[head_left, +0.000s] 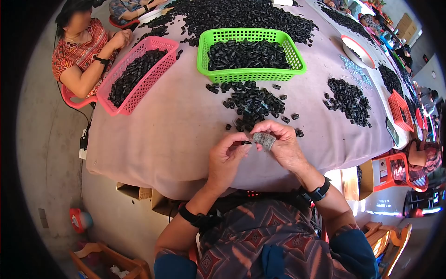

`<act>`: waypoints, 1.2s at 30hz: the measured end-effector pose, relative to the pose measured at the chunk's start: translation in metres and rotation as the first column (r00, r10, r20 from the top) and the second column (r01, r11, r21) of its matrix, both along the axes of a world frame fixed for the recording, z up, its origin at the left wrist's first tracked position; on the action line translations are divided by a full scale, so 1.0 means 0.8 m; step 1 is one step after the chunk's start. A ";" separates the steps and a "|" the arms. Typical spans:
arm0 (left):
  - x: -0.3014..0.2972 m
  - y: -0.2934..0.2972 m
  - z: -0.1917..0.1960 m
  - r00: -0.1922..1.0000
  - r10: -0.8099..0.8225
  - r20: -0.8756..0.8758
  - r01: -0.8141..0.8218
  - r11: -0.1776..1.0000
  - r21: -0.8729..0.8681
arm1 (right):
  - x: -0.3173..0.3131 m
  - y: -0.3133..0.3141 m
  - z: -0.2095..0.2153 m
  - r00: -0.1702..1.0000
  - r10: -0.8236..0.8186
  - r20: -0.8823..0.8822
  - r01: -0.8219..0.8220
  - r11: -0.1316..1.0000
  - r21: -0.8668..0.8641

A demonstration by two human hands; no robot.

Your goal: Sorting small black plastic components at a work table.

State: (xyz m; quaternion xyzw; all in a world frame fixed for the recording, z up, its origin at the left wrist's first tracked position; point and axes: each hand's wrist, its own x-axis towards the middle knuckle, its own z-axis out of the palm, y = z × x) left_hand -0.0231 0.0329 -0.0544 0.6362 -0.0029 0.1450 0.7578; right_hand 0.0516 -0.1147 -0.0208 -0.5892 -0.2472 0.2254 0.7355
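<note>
Over the table's near edge, my left hand (226, 160) is closed, pinching a small black plastic piece (245, 142) between thumb and fingers. Close beside it is my right hand (287, 148), its fingertips pressed together near that piece. A grey fabric-like wrap (264, 140) covers one of its digits. Whatever the right fingertips hold is too small to make out. Just beyond both hands lies a loose pile of black plastic pieces (253, 100), with small shiny bits among them. Behind that pile stands a green plastic basket (251, 75) holding many similar black pieces.
A pink basket (139, 95) of black pieces stands at the left, beside a seated person (83, 56). Another black pile (347, 102) and scattered pale-blue shiny bits (357, 71) lie to the right. A large black heap (241, 16) covers the far table; a phone (392, 131) lies at the right edge.
</note>
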 end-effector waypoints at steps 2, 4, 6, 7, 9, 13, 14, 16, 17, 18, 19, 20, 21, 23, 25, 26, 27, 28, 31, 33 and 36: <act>0.000 -0.002 0.007 0.999 -0.044 -0.021 0.043 0.997 -0.061 | -0.001 -0.001 0.004 0.999 -0.023 0.036 0.024 0.999 -0.026; -0.002 -0.003 0.006 0.995 -0.086 -0.042 0.081 0.989 -0.122 | -0.004 -0.001 0.008 0.987 -0.038 0.156 0.048 0.997 -0.066; -0.001 -0.005 -0.001 0.996 -0.084 -0.019 0.083 0.995 -0.054 | -0.003 0.000 0.002 0.974 -0.046 0.224 0.059 0.997 -0.055; -0.001 -0.006 -0.001 0.996 -0.086 -0.021 0.085 0.995 -0.055 | -0.002 0.000 0.000 0.955 -0.056 0.292 0.071 0.997 -0.043; -0.002 -0.004 0.004 0.996 -0.063 -0.063 0.059 0.997 -0.056 | -0.002 0.001 0.001 0.937 -0.062 0.343 0.091 0.993 -0.071; -0.002 0.000 -0.001 0.996 -0.043 -0.077 0.047 0.997 0.057 | -0.002 0.000 0.003 0.878 -0.037 0.476 0.130 0.978 -0.165; -0.002 0.001 -0.003 0.998 -0.026 -0.065 0.034 0.992 0.121 | -0.002 0.000 0.005 0.879 -0.036 0.475 0.129 0.978 -0.165; -0.002 0.002 -0.004 0.999 -0.011 -0.053 0.020 0.983 0.182 | -0.003 -0.001 0.008 0.827 -0.008 0.562 0.163 0.960 -0.227; -0.002 0.002 -0.003 0.999 0.006 -0.044 0.003 0.979 0.204 | -0.004 -0.001 0.009 0.828 -0.007 0.561 0.163 0.960 -0.228; -0.002 0.002 -0.002 0.999 0.023 -0.034 -0.015 0.974 0.226 | -0.004 -0.001 0.009 0.798 -0.015 0.603 0.190 0.955 -0.227; -0.002 0.002 -0.001 0.999 0.023 -0.035 -0.014 0.974 0.226 | -0.004 -0.001 0.009 0.765 -0.022 0.644 0.217 0.950 -0.225; -0.003 0.002 0.000 0.999 0.018 -0.036 -0.010 0.977 0.211 | -0.005 -0.001 0.010 0.765 -0.023 0.644 0.218 0.949 -0.226; -0.003 0.003 0.000 0.999 0.013 -0.037 -0.006 0.980 0.197 | -0.005 -0.001 0.012 0.752 -0.015 0.659 0.230 0.943 -0.240; -0.003 0.005 -0.002 1.000 -0.001 -0.022 0.004 0.991 0.137 | -0.005 -0.002 0.014 0.738 -0.008 0.675 0.242 0.936 -0.254; -0.002 0.006 -0.003 1.000 -0.018 -0.008 0.018 0.997 0.076 | -0.006 -0.003 0.015 0.758 -0.009 0.652 0.249 0.928 -0.276; -0.002 0.007 -0.003 1.000 -0.025 -0.010 0.026 0.996 0.083 | -0.006 -0.003 0.015 0.758 -0.011 0.652 0.251 0.928 -0.277; -0.002 0.007 -0.003 1.000 -0.029 -0.012 0.030 0.995 0.090 | -0.006 -0.002 0.014 0.766 -0.020 0.643 0.255 0.927 -0.275; -0.003 0.006 -0.002 1.000 -0.027 -0.013 0.028 0.995 0.091 | -0.007 -0.001 0.014 0.774 -0.028 0.633 0.258 0.927 -0.274; -0.003 0.002 0.000 0.999 -0.018 -0.040 0.020 0.999 0.036 | -0.007 0.000 0.011 0.768 -0.053 0.638 0.261 0.936 -0.237; -0.003 0.002 0.002 0.998 -0.028 -0.060 0.031 0.999 0.043 | -0.007 0.001 0.007 0.769 -0.054 0.637 0.257 0.938 -0.232; -0.002 0.004 -0.003 0.997 -0.039 -0.064 0.040 0.999 0.018 | -0.008 0.002 0.007 0.757 -0.045 0.652 0.257 0.938 -0.234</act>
